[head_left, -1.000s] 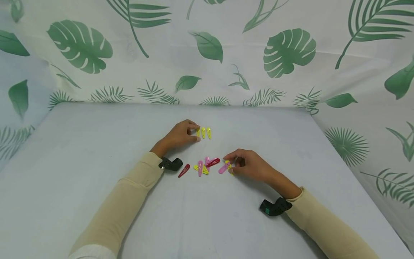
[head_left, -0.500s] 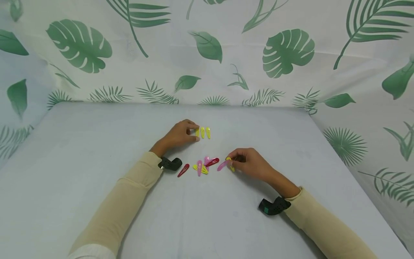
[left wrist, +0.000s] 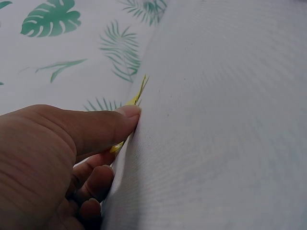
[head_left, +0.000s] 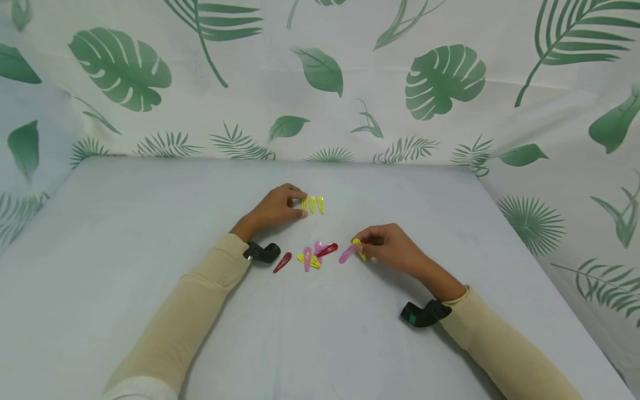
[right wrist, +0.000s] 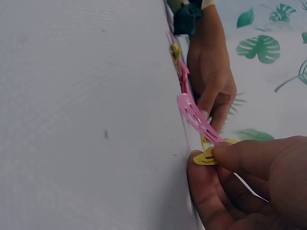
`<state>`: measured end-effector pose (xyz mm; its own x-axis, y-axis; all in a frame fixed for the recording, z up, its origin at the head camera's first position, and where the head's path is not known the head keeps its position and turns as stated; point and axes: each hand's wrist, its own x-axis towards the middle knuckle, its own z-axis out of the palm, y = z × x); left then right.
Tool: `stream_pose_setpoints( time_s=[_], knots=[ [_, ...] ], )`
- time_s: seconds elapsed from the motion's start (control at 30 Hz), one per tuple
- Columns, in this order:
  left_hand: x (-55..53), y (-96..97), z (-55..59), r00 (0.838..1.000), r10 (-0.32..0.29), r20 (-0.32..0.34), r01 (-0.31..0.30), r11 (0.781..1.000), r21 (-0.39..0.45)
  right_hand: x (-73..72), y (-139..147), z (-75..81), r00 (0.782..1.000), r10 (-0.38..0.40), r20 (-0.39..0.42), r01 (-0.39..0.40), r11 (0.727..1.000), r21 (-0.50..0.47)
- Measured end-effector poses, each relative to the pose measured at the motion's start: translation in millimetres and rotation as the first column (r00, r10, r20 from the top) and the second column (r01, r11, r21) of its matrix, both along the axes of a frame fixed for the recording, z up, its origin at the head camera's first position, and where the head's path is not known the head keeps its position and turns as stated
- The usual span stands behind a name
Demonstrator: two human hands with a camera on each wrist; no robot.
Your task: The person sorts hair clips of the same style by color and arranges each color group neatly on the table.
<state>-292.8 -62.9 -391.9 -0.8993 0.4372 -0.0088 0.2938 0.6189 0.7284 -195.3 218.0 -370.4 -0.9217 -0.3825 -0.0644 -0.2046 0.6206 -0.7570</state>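
Thumb and finger of the right hand [head_left: 392, 244] pinch a yellow clip [right wrist: 205, 158], with a pink clip [right wrist: 194, 115] against it; easing these two apart gently seems wise. The left hand [head_left: 275, 206] pinches the end clip [head_left: 304, 205] of the yellow row [head_left: 312, 204] on the table [head_left: 150, 211]; a light, steady hold should avoid skewing it.

Your yellow clips [right wrist: 205, 158], pink clips [right wrist: 196, 116] and dark red clips [head_left: 282, 263] look smooth and glossy, coated metal or plastic, you cannot tell which; your sleeves [head_left: 212, 275] look like matt cloth, the wrist cameras [head_left: 425, 314] dull black plastic, the table cover [head_left: 310, 339] matt and finely textured, the backdrop [head_left: 370, 75] a creased, low-sheen sheet
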Motion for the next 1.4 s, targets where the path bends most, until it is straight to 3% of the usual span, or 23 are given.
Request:
stream_pose_setpoints(
  time_s=[0.8, 1.4],
  knots=[
    [1.2, 0.9, 1.8, 1.0, 0.01, 0.003, -0.01, 1.0, 0.0, -21.8, -7, -1.9, 0.999, -0.03, 0.029, 0.033, 0.993, -0.109],
    [0.3, 1.5, -0.7, 1.0, 0.01, -0.005, -0.01, 1.0, -0.018, -45.8, -22, -0.4, 0.996, -0.084, 0.039, 0.088, 0.99, -0.112]
  ],
)
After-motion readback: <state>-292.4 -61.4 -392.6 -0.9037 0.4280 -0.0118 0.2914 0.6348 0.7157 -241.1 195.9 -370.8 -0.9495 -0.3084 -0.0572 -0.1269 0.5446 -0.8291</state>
